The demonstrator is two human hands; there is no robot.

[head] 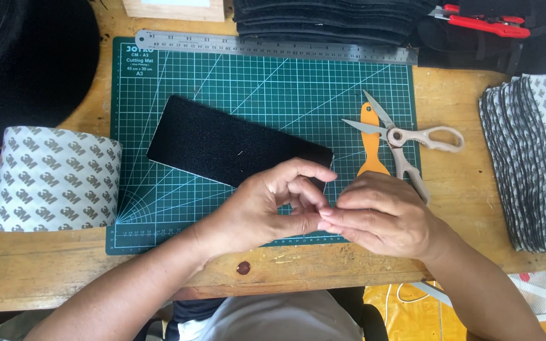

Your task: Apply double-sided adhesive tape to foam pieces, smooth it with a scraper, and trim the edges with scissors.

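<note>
At the near edge of the green cutting mat (159,208), both hands meet fingertip to fingertip, just near of the black felt strip (222,142) that lies slantwise across the mat; going from the left, a roll of grey printed backing tape (55,180) sits on the bench (52,265), then the mat, then the strip; the left hand (266,205) is curled, its thumb and forefinger arched over and pinched toward the right hand (380,215); whatever sits between the fingertips is too small to tell, so I cannot say what they grip, only that the fingers are drawn together rather than spread; the right hand is likewise closed to a fine pinch, fingers pointing left; such picking at something thin seems best done with nails and light pressure, the wrists resting steady; beyond the right hand, to the far side, lie beige scissors (412,142) over an orange tool (372,148); far right, a fanned stack of cut pieces (532,164).
</note>
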